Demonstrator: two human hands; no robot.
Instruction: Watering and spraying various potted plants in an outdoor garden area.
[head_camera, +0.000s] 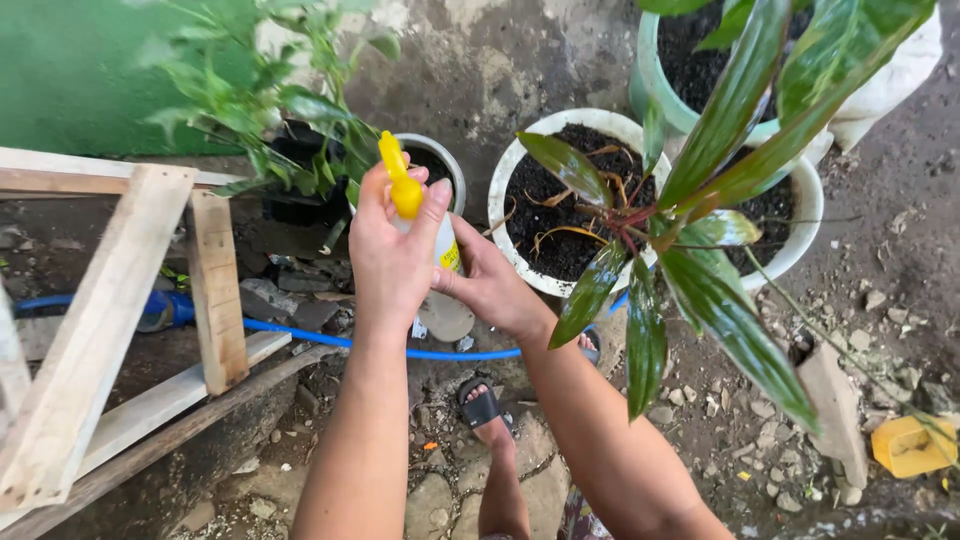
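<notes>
The spray bottle (440, 270) is held up in both hands, above the stony ground and in front of 2 white pots of dark soil. Its long axis runs roughly up and down in the head view, the yellow trigger head (400, 180) at the far end and the pale body pointing back toward the person.

The left hand (392, 255) wraps the upper part: its fingers are closed around the neck and yellow head, thumb on the right side of the head, so most of the trigger is covered. Whether a finger rests on the trigger itself cannot be told. The right hand (490, 285) comes in from the right and lower down, its fingers closed on the bottle's body beside the yellow label (450, 257). Both hands touch the bottle; the left is the one on the head, the right the one on the body.

The nozzle end lies on the far side of the left hand, toward the small grey pot (445, 165) and the leafy green plant (270, 110) just beyond. The red-and-green striped plant (690, 240) stands to the right of the right hand, its leaves hanging over the right forearm.

Below the hands, a blue hose (330, 338) crosses the ground, a foot in a black sandal (482, 405) shows, and a wooden frame (120, 320) stands at left.
</notes>
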